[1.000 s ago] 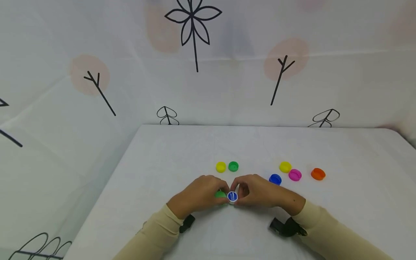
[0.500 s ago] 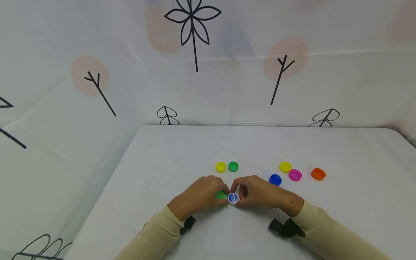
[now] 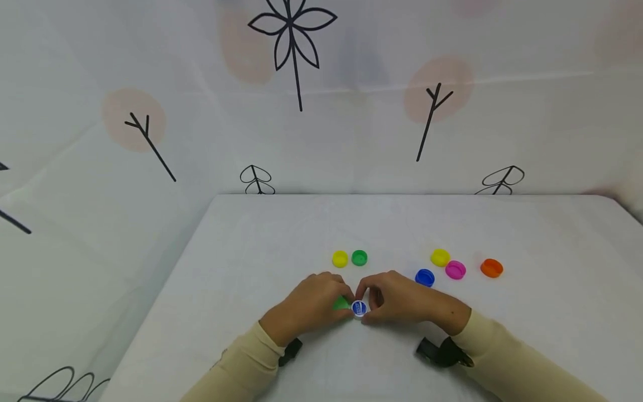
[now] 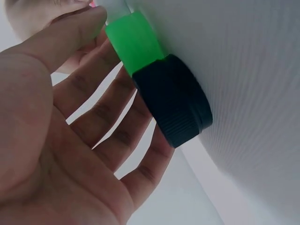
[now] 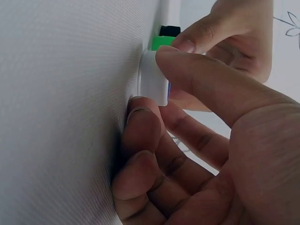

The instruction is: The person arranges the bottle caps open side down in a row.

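Note:
A white bottle cap with a blue printed top is pinched by my right hand, thumb on one side and fingertips on the other. Directly left of it is a green bottle cap, held between the thumb and fingers of my left hand. A black ridged cap stands beside the green one, under the left palm; the head view hides it. In the right wrist view, the white cap, the green cap and the black cap line up on the white cloth.
Behind the hands lie a yellow cap and a darker green cap. Farther right are a blue cap, another yellow cap, a pink cap and an orange cap. A patterned cloth backdrop rises behind the table.
The white cap has shifted very slightly toward the person's body, both hands staying around the row. The head view has tilted a little. The other caps have stayed in place.

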`<move>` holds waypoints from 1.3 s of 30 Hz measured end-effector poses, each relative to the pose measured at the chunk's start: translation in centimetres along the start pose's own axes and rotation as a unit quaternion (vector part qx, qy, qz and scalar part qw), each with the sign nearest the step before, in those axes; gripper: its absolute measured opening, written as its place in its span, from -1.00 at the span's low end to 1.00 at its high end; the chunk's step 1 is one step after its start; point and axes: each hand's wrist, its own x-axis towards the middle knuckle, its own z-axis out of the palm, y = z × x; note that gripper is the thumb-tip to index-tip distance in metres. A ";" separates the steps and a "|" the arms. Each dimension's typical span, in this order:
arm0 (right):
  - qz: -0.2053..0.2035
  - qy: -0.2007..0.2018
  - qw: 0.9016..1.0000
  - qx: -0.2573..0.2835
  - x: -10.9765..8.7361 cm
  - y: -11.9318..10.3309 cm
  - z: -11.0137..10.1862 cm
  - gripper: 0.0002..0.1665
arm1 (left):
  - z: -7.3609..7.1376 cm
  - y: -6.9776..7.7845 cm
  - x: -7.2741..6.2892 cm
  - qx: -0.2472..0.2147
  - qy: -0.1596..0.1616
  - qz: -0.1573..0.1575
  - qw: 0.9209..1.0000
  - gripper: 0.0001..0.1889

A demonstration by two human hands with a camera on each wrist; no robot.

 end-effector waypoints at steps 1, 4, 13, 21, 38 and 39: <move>0.000 0.000 1.000 -0.001 0.0 0.0 0.0 -0.72 | 0.0 0.0 0.0 0.002 0.002 -0.002 1.000 -0.76; 0.000 0.001 1.000 0.001 0.0 -0.1 -0.1 -0.74 | 0.1 0.1 0.1 0.007 0.005 -0.008 1.000 -0.76; 0.007 0.000 1.000 0.011 0.0 -0.2 -0.1 -0.75 | 0.3 0.2 0.2 0.012 0.002 -0.018 1.000 -0.77; 0.012 0.000 1.000 0.003 0.1 -0.2 0.0 -0.74 | 0.2 0.2 0.0 0.016 0.006 -0.014 1.000 -0.76; 0.024 -0.002 1.000 -0.004 0.3 -0.1 -0.1 -0.75 | -1.1 -0.7 0.0 -0.002 0.005 -0.021 1.000 -0.72; 0.022 -0.003 1.000 -0.004 0.3 -0.1 -0.1 -0.75 | -1.4 -0.9 0.0 -0.008 0.010 -0.030 0.999 -0.71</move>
